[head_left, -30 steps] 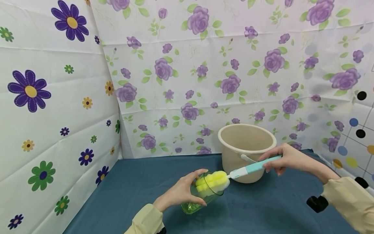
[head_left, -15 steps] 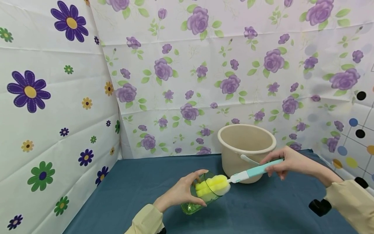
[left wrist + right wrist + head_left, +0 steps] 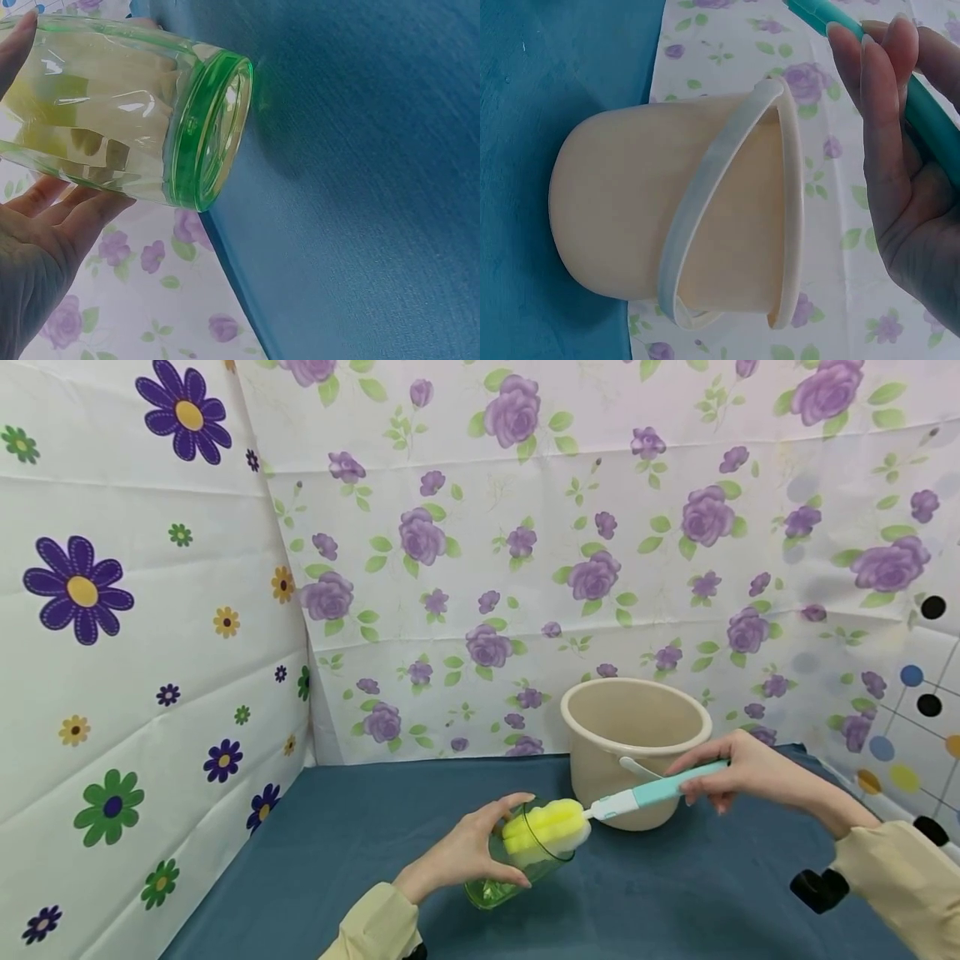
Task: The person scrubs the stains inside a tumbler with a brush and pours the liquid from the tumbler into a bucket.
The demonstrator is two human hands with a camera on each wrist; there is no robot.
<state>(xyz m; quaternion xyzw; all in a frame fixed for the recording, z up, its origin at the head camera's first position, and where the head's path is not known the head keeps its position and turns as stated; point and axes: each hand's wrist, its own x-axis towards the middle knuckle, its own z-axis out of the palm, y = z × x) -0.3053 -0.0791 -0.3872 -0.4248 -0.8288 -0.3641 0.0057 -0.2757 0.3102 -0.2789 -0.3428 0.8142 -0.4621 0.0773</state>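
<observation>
My left hand (image 3: pixel 468 847) grips a clear green cup (image 3: pixel 491 893) round its side, tilted with its mouth toward the right. Inside the mouth sits the yellow and white sponge head of a bottle brush (image 3: pixel 551 827), partly sticking out past the rim. My right hand (image 3: pixel 738 772) pinches the brush's teal and white handle between thumb and fingers, in front of the bucket. In the left wrist view the cup's thick green base (image 3: pixel 202 131) faces the blue cloth, and the yellow sponge shows blurred through its wall. The right wrist view shows the teal handle (image 3: pixel 930 120) lying across the palm.
A cream bucket (image 3: pixel 588 777) with a pale handle stands behind the brush, near the back edge of the blue-covered table (image 3: pixel 375 810). Flower-printed sheets (image 3: pixel 450 585) hang behind and to the left. A dotted sheet (image 3: pixel 918 718) is at the right.
The right hand dips slightly with the brush, the sponge going a little lower in the cup's mouth, then comes back up. The left hand and cup stay nearly still.
</observation>
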